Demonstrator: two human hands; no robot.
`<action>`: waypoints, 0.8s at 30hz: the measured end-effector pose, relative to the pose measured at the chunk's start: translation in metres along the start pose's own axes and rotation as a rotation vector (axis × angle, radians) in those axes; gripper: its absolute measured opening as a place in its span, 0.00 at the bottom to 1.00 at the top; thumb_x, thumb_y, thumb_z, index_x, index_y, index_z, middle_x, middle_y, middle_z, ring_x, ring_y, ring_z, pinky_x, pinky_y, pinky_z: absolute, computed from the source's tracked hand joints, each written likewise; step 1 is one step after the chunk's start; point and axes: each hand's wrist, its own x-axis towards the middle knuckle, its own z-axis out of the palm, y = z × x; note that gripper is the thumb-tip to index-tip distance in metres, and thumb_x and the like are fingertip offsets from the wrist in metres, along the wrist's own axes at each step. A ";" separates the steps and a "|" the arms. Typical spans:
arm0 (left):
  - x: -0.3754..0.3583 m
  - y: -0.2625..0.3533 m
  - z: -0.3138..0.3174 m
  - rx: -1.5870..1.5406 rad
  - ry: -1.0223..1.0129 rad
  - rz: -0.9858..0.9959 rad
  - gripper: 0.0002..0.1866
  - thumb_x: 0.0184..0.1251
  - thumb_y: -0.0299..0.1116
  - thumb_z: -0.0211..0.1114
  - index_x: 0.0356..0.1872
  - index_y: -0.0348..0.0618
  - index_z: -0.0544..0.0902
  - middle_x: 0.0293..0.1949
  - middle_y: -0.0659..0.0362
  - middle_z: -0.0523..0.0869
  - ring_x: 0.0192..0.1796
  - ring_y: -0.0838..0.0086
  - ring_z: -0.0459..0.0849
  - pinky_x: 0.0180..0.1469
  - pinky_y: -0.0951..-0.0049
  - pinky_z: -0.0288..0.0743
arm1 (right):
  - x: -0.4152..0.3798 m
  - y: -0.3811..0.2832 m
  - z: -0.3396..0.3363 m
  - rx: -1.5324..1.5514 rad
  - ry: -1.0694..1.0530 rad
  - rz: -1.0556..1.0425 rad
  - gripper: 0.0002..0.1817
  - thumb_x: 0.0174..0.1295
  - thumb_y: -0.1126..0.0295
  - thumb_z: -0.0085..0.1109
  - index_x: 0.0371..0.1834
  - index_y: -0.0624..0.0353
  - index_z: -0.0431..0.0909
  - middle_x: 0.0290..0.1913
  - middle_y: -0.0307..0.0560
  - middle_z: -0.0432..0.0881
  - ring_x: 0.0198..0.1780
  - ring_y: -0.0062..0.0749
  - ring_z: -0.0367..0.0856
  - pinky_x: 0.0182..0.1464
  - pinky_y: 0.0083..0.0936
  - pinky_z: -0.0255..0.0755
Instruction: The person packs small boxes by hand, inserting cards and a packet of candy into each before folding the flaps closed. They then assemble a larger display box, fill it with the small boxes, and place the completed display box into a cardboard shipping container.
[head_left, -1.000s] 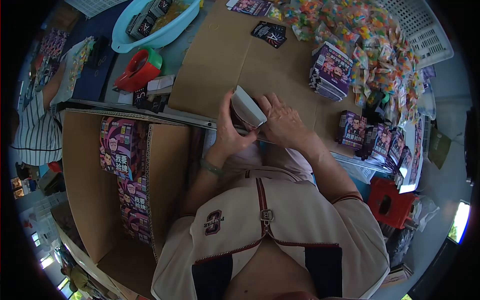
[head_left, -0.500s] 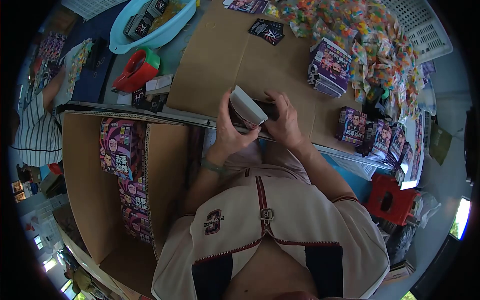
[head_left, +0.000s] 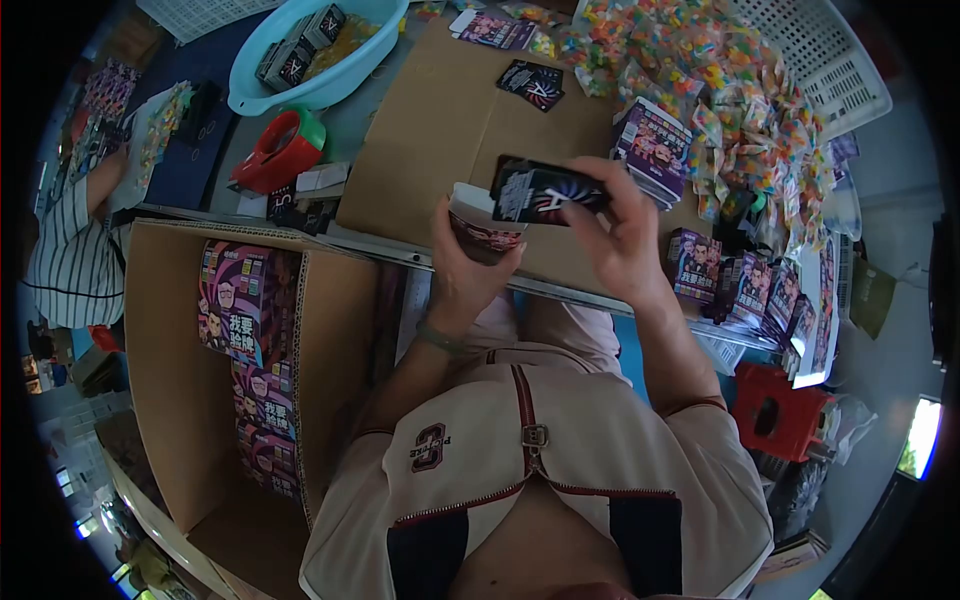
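Observation:
My left hand (head_left: 462, 278) is wrapped around a small printed card box (head_left: 484, 232), its white flap raised at the top. In my right hand (head_left: 628, 240) is a stack of black playing cards (head_left: 548, 194) with an A on the face, pinched at its right end between thumb and fingers. The cards' left end overlaps the box's top edge in this view. Both hands are above the near edge of a brown cardboard sheet (head_left: 420, 130). Beyond them lie a few loose black cards (head_left: 532, 84).
A pile of colourful candy packets (head_left: 740, 120) and a stack of purple printed packages (head_left: 652, 150) lie right. Several small boxes (head_left: 694, 264) stand below. Left are a blue basin (head_left: 242, 80), a red tape dispenser (head_left: 268, 165) and an open carton (head_left: 165, 400). Another person's arm (head_left: 102, 182) shows far left.
My right hand has moved up and right, bringing the black card stack into view above the box. The box in my left hand has turned, its printed side now facing me.

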 end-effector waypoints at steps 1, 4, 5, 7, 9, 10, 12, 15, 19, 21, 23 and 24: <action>-0.001 0.000 0.004 -0.010 -0.003 0.008 0.58 0.37 0.31 0.83 0.70 0.33 0.53 0.58 0.42 0.72 0.59 0.56 0.75 0.61 0.60 0.70 | 0.007 -0.005 0.001 -0.242 -0.098 -0.102 0.20 0.56 0.86 0.58 0.54 0.64 0.74 0.45 0.51 0.80 0.46 0.32 0.83 0.47 0.28 0.77; 0.000 0.001 0.008 0.047 0.064 0.078 0.52 0.41 0.35 0.81 0.67 0.31 0.58 0.55 0.41 0.73 0.55 0.50 0.77 0.55 0.57 0.74 | 0.022 -0.001 0.010 -0.556 -0.242 -0.220 0.24 0.50 0.84 0.60 0.53 0.61 0.75 0.42 0.55 0.79 0.43 0.46 0.83 0.43 0.34 0.77; -0.001 0.002 0.008 0.064 0.034 0.081 0.51 0.41 0.34 0.81 0.67 0.31 0.58 0.54 0.40 0.73 0.54 0.48 0.78 0.53 0.56 0.75 | 0.025 -0.002 0.014 -0.558 -0.245 -0.222 0.24 0.50 0.84 0.60 0.53 0.61 0.75 0.42 0.55 0.79 0.43 0.46 0.83 0.43 0.34 0.77; -0.001 0.003 0.007 0.080 0.001 0.090 0.50 0.41 0.34 0.80 0.66 0.30 0.59 0.53 0.40 0.73 0.52 0.46 0.78 0.52 0.54 0.75 | 0.031 -0.008 0.021 -0.744 -0.370 -0.370 0.25 0.46 0.82 0.61 0.52 0.60 0.75 0.40 0.53 0.79 0.41 0.53 0.80 0.40 0.38 0.77; -0.001 0.002 0.010 0.076 0.066 0.121 0.50 0.41 0.33 0.79 0.66 0.30 0.59 0.51 0.40 0.74 0.51 0.44 0.78 0.50 0.53 0.76 | 0.035 -0.005 0.032 -0.739 -0.351 -0.388 0.25 0.45 0.81 0.61 0.52 0.60 0.75 0.40 0.52 0.80 0.41 0.51 0.81 0.41 0.38 0.77; -0.001 0.002 0.009 0.073 0.065 0.124 0.50 0.41 0.33 0.79 0.66 0.30 0.59 0.51 0.40 0.74 0.51 0.44 0.78 0.50 0.53 0.76 | 0.036 -0.002 0.035 -0.729 -0.339 -0.405 0.25 0.44 0.79 0.62 0.52 0.60 0.74 0.39 0.51 0.80 0.40 0.50 0.81 0.41 0.38 0.77; -0.003 0.001 0.006 0.111 0.069 0.189 0.51 0.40 0.32 0.79 0.66 0.30 0.59 0.51 0.40 0.74 0.50 0.45 0.78 0.50 0.53 0.76 | 0.039 0.001 0.034 -0.698 -0.347 -0.416 0.26 0.45 0.78 0.63 0.52 0.60 0.74 0.40 0.51 0.80 0.41 0.50 0.81 0.41 0.38 0.77; -0.003 -0.003 0.009 0.107 0.083 0.260 0.51 0.38 0.32 0.80 0.66 0.31 0.59 0.51 0.40 0.74 0.50 0.46 0.78 0.49 0.54 0.76 | 0.033 0.013 0.040 -0.634 -0.370 -0.428 0.26 0.48 0.77 0.65 0.54 0.61 0.74 0.44 0.52 0.81 0.43 0.49 0.81 0.41 0.37 0.78; -0.007 -0.007 0.009 0.037 0.112 0.075 0.53 0.39 0.34 0.81 0.66 0.31 0.58 0.51 0.40 0.74 0.50 0.46 0.79 0.48 0.55 0.76 | 0.008 0.036 0.041 -0.523 0.008 -0.435 0.25 0.51 0.77 0.68 0.55 0.62 0.74 0.49 0.56 0.82 0.48 0.48 0.82 0.43 0.33 0.79; -0.007 -0.007 0.007 0.012 0.127 0.113 0.53 0.40 0.37 0.83 0.67 0.32 0.59 0.51 0.41 0.75 0.48 0.47 0.79 0.47 0.56 0.76 | -0.009 0.041 0.034 -0.494 0.075 -0.382 0.24 0.51 0.78 0.69 0.53 0.62 0.75 0.49 0.56 0.83 0.48 0.47 0.83 0.44 0.31 0.79; -0.007 -0.007 0.006 0.017 0.114 0.124 0.51 0.44 0.36 0.82 0.66 0.32 0.59 0.52 0.40 0.75 0.49 0.47 0.79 0.47 0.56 0.77 | -0.021 0.050 0.037 -0.467 0.157 -0.329 0.23 0.51 0.79 0.70 0.52 0.62 0.76 0.49 0.57 0.83 0.48 0.46 0.83 0.45 0.29 0.79; -0.006 -0.007 0.006 0.019 0.105 0.138 0.48 0.47 0.36 0.81 0.66 0.32 0.59 0.53 0.40 0.75 0.50 0.48 0.79 0.47 0.57 0.77 | -0.025 0.058 0.041 -0.416 0.192 -0.315 0.21 0.50 0.79 0.70 0.49 0.62 0.78 0.49 0.56 0.83 0.45 0.44 0.84 0.44 0.28 0.78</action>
